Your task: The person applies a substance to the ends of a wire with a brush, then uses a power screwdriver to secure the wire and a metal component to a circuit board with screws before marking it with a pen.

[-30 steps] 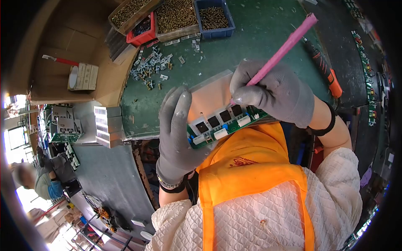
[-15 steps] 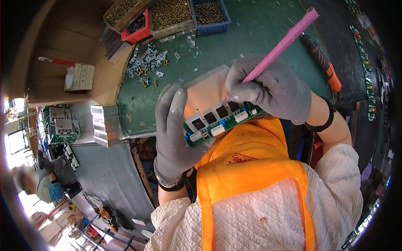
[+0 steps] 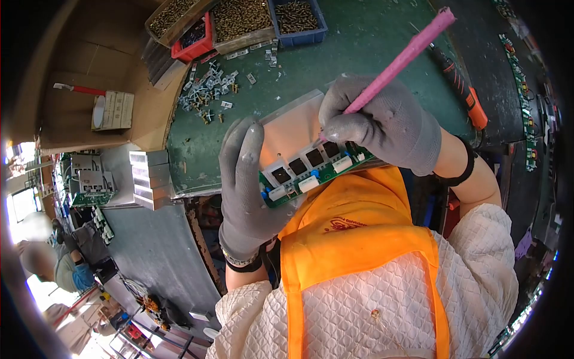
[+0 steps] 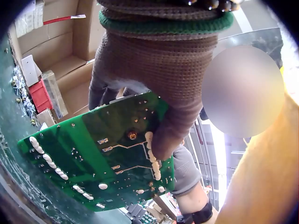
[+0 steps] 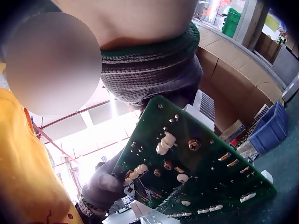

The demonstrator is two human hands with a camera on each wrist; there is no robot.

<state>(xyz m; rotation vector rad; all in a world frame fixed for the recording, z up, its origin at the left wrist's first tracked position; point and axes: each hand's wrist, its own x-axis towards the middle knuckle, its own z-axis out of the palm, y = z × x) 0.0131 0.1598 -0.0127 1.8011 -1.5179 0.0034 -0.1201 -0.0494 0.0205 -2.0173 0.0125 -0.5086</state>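
While you hold the board off the bench like this, here's what I'd watch:

Left hand: your grey-gloved left hand [image 3: 244,179] has its fingers wrapped up the left end of the green circuit board with the pale metal plate [image 3: 302,157], thumb curled under the solder side [image 4: 161,135]. A real grip, but on one end only.

Right hand: your grey-gloved right hand [image 3: 382,122] is closed round the long pink stick [image 3: 399,63], pen-style, tip down at the row of black square parts near the board's right end.

Board position: in the air over the near edge of the green bench [image 3: 359,42], tilted, close above your orange vest [image 3: 359,239]. It touches nothing but your two hands.

Risk, slip: push too hard with the stick and the board can pivot in that one-ended grip and drop off the near edge.

Risk, scrape: if the tip skids, I'd expect it to rake the white connectors [image 3: 308,183] beside the black parts.

Risk, solder side: bare joints press into your glove; a snag could jerk the board.

Hidden, tip: your right fingers cover the stick's tip, so I can't tell what it actually touches.

Hidden, underside: both wrist views show only the solder side [image 5: 196,172], not the work face.

Hard to read: bins of brass screws [image 3: 242,18] at the far edge and loose metal clips [image 3: 206,93] are sharp enough; the orange-handled driver [image 3: 463,90] at the right edge is partly cut by your wrist.
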